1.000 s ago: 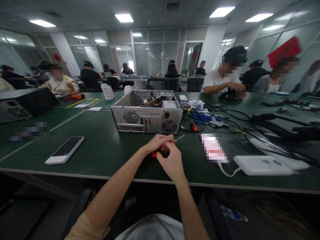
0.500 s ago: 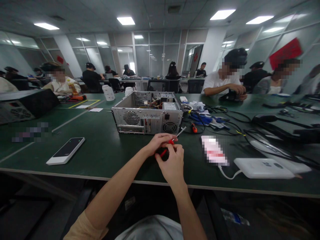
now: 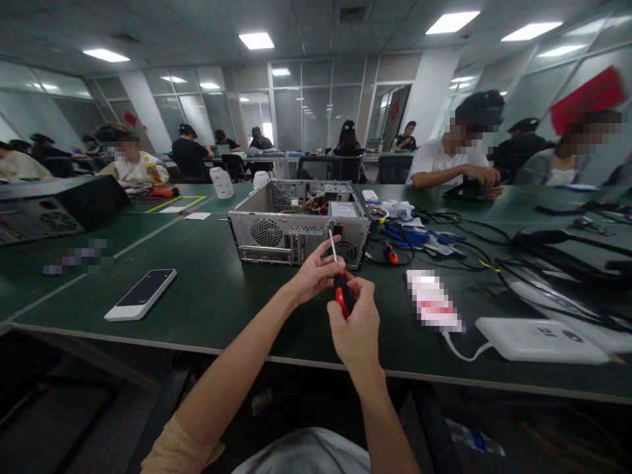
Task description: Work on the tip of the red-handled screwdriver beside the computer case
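Note:
A screwdriver point(image 3: 342, 287) with a red-and-black handle points up and away, tilted slightly left. My right hand point(image 3: 357, 322) is wrapped round its handle. My left hand point(image 3: 314, 273) holds the front of the handle and the base of the shaft between thumb and fingers, one finger stretched out along the left. Just beyond stands an open computer case point(image 3: 266, 233), its rear panel facing me. The screwdriver's tip overlaps the upper edge of that panel; whether it touches a screw there I cannot tell. Cables and a drive show inside the case.
A white handheld device point(image 3: 141, 295) lies to the left. At right are a phone point(image 3: 432, 299) cabled to a white power bank point(image 3: 540, 339), blue gloves point(image 3: 419, 240), black cables and another orange-tipped tool point(image 3: 392, 254). A second case point(image 3: 64, 204) stands far left. Several people sit beyond.
The screwdriver has swung from pointing right to pointing up toward the case. My right hand has shifted round its handle, and my left hand has opened slightly. The view has turned a little left.

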Available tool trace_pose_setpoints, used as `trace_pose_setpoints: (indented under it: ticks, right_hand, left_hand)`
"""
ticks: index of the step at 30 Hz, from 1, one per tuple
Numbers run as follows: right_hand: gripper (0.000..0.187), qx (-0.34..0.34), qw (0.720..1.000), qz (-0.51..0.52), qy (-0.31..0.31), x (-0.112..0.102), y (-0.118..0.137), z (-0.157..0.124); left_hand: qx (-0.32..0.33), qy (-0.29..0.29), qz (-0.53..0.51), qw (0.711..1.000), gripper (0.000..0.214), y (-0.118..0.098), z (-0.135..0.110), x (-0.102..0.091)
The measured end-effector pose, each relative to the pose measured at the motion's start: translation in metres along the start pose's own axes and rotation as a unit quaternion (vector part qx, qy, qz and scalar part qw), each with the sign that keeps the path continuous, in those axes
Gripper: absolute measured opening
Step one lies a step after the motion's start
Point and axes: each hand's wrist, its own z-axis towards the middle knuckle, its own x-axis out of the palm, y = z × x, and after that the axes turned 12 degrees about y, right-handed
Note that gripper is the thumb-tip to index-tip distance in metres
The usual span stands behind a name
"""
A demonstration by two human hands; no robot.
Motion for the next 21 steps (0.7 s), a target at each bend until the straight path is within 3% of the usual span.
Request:
trace_pose_setpoints:
  ticks: [4, 7, 9, 15, 21]
  right_hand:
    - [0.033, 0.024, 0.996, 0.068, 0.059, -0.028, 0.017, 0.007]
    - [0.04, 0.034, 0.983, 0.091, 0.157, -0.047, 0.029, 0.017]
    - [0.038, 0.019, 0.978, 0.085, 0.189, -0.054, 0.034, 0.023]
    - [0.023, -0.03, 0.984, 0.027, 0.173, -0.047, 0.036, 0.025]
    - [0.019, -0.004, 0.99, 0.017, 0.143, -0.034, 0.028, 0.021]
  left_hand:
    - [-0.027, 0.054, -0.006, 0.998, 0.049, -0.015, 0.01, 0.002]
    - [-0.043, 0.064, 0.023, 0.997, 0.041, -0.023, 0.021, 0.003]
    - [-0.045, 0.062, 0.027, 0.997, 0.037, -0.025, 0.027, 0.004]
    - [-0.015, 0.044, 0.046, 0.998, 0.045, -0.013, 0.036, 0.001]
    - [-0.032, 0.025, 0.056, 0.998, 0.052, -0.002, 0.034, -0.004]
